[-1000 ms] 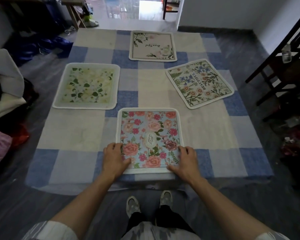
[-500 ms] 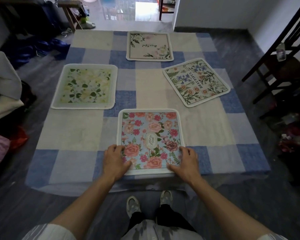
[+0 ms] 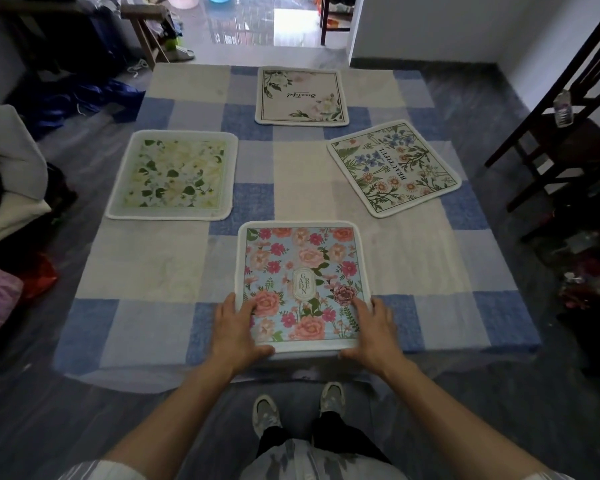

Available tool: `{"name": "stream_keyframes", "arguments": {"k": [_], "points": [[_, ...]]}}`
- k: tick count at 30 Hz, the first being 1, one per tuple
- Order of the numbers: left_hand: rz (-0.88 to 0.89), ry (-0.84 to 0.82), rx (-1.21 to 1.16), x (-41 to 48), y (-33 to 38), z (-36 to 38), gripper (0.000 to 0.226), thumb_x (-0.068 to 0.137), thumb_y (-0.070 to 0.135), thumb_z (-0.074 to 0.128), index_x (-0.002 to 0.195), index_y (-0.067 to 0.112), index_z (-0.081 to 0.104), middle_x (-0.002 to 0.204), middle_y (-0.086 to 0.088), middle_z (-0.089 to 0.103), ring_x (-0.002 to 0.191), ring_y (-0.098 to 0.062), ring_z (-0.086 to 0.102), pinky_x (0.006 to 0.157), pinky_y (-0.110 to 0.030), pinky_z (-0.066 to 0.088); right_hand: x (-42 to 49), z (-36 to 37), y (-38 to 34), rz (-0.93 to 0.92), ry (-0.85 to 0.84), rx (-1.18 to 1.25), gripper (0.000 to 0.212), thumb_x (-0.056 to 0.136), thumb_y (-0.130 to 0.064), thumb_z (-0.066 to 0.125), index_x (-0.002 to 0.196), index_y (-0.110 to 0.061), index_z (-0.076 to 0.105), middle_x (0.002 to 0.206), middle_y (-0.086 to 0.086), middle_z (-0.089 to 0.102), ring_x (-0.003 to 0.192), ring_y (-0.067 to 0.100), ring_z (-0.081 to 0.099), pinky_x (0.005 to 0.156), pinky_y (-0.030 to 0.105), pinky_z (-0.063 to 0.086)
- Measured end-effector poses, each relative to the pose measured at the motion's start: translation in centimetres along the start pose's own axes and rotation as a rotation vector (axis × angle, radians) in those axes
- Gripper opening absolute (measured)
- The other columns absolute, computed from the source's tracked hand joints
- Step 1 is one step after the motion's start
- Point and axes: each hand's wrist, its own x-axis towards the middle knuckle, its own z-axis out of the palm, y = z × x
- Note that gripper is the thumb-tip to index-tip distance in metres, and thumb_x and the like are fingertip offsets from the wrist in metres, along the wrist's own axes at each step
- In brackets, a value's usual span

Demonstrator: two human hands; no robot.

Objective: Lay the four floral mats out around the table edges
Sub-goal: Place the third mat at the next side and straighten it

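Observation:
Four floral mats lie on the blue-and-cream checked table point(image 3: 146, 271). The pink-rose mat point(image 3: 302, 268) sits at the near edge, straight to it. My left hand point(image 3: 238, 327) rests flat on its near left corner and my right hand point(image 3: 374, 332) on its near right corner, with fingers laid straight on top and thumbs along the near border. A green-and-white leaf mat point(image 3: 174, 174) lies by the left edge. At the far edge is a cream mat with script point(image 3: 302, 97). The wildflower mat point(image 3: 394, 166) lies by the right edge, turned askew.
A dark wooden chair point(image 3: 568, 140) with a small bottle point(image 3: 562, 109) on it stands to the right. Piled clothes and cushions point(image 3: 7, 188) crowd the left side. My feet point(image 3: 298, 407) stand close to the table's near edge.
Both hands stay on the pink-rose mat's near corners with hardly any shift. The other mats have not moved.

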Motion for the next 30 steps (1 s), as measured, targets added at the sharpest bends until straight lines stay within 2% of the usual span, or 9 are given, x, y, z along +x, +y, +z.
{"name": "stream_keyframes", "arguments": {"k": [3,9,18,23,26,30], "points": [[0.015,-0.033,0.056,-0.1,-0.1,0.1,0.111,0.053,0.054,0.086,0.143,0.038,0.024,0.152,-0.005,0.013,0.138,-0.029,0.016,0.113,-0.045,0.027,-0.2,-0.1,0.1,0.005,0.006,0.007,0.112,0.056,-0.049,0.086,0.144,-0.030,0.018,0.152,0.009,0.014,0.139,0.033,0.015,0.114,0.051,0.022],[0.010,-0.009,0.027,-0.1,-0.3,0.5,0.108,0.051,0.053,0.087,0.141,0.035,0.030,0.150,-0.006,0.018,0.136,-0.028,0.018,0.114,-0.045,0.027,0.0,-0.7,0.4,0.014,0.018,0.055,0.109,0.058,-0.044,0.087,0.143,-0.028,0.021,0.149,0.008,0.019,0.136,0.030,0.019,0.115,0.049,0.027],[0.040,0.008,-0.021,-0.5,-0.4,0.2,0.105,0.054,0.052,0.086,0.140,0.033,0.031,0.149,-0.006,0.020,0.136,-0.027,0.021,0.114,-0.045,0.030,-0.6,-0.3,-0.1,0.003,0.042,0.025,0.110,0.054,-0.053,0.086,0.141,-0.029,0.024,0.142,0.009,0.022,0.132,0.028,0.020,0.113,0.044,0.028],[0.063,0.030,-0.075,-0.6,-0.3,-0.8,0.111,0.053,0.066,0.079,0.143,0.028,0.027,0.146,-0.003,0.026,0.132,-0.023,0.027,0.112,-0.039,0.030,-0.3,-1.4,-0.3,0.007,-0.001,0.088,0.111,0.053,-0.055,0.085,0.141,-0.032,0.022,0.144,0.005,0.019,0.133,0.028,0.024,0.113,0.045,0.030],[0.101,0.112,-0.107,0.0,-0.2,-2.1,0.103,0.061,0.067,0.075,0.142,0.021,0.032,0.145,-0.005,0.036,0.131,-0.024,0.032,0.110,-0.036,0.029,0.2,-2.8,-0.8,-0.005,0.079,0.115,0.105,0.057,-0.059,0.082,0.140,-0.028,0.027,0.148,0.007,0.019,0.134,0.028,0.024,0.113,0.042,0.029],[0.148,0.192,-0.152,1.2,0.2,-4.2,0.089,0.068,0.061,0.075,0.137,0.016,0.042,0.140,-0.010,0.042,0.128,-0.027,0.036,0.109,-0.037,0.032,0.5,-5.1,-2.0,-0.061,0.230,0.104,0.091,0.066,-0.055,0.077,0.138,-0.019,0.035,0.143,0.010,0.033,0.130,0.027,0.030,0.109,0.041,0.032]]}}
